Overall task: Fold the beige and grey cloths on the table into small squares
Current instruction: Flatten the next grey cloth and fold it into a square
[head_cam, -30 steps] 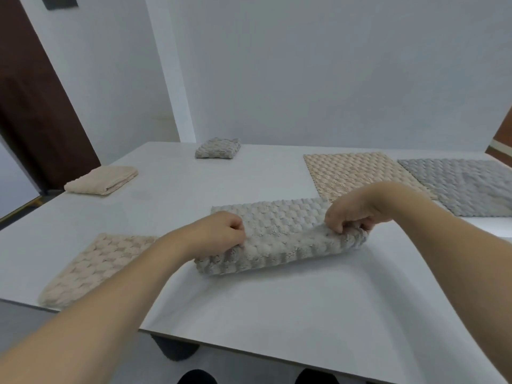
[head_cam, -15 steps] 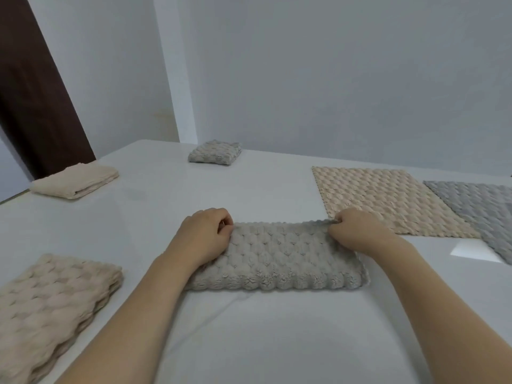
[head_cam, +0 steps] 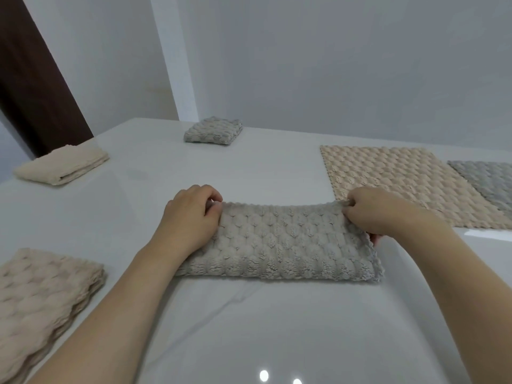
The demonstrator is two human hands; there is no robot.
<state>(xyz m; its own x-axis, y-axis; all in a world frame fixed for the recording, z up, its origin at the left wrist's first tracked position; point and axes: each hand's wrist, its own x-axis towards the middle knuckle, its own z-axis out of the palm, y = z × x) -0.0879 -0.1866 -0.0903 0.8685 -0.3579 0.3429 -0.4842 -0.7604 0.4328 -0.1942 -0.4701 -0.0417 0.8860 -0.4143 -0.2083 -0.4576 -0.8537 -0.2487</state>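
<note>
A grey bubble-textured cloth (head_cam: pixel 282 245), folded into a long strip, lies across the middle of the white table (head_cam: pixel 249 328). My left hand (head_cam: pixel 191 214) pinches its far left corner. My right hand (head_cam: pixel 371 214) pinches its far right corner, with the fingers curled under the right end. The far edge of the strip is lifted slightly between the two hands. An open beige cloth (head_cam: pixel 396 184) lies flat at the right, and an open grey cloth (head_cam: pixel 487 181) lies beside it, cut off by the frame edge.
A folded grey square (head_cam: pixel 213 130) sits at the table's far side. At the far left lies a folded beige cloth (head_cam: pixel 62 164). Another folded beige cloth (head_cam: pixel 38 303) rests at the near left. White walls stand behind the table, and a dark door (head_cam: pixel 30 87) stands at the left.
The front half of the grey cloth has been carried away from me onto the back half, leaving a flat strip. Both hands now hold the far corners. The view has dipped closer.
</note>
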